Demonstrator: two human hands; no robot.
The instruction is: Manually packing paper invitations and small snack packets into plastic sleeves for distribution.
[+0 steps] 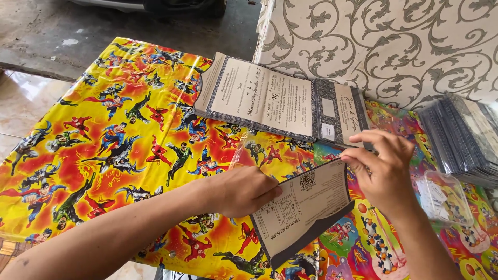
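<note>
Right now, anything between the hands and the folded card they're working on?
Nothing visible. The left hand rests directly on the card, and the right hand pinches its upper edge. A clear sleeve lies beside the left hand, and the open card stack sits behind, apart.

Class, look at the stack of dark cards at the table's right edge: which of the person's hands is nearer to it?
The right hand. It pinches the folded card's top corner, just left of the stack. The left hand presses the card's far side, farther away.
</note>
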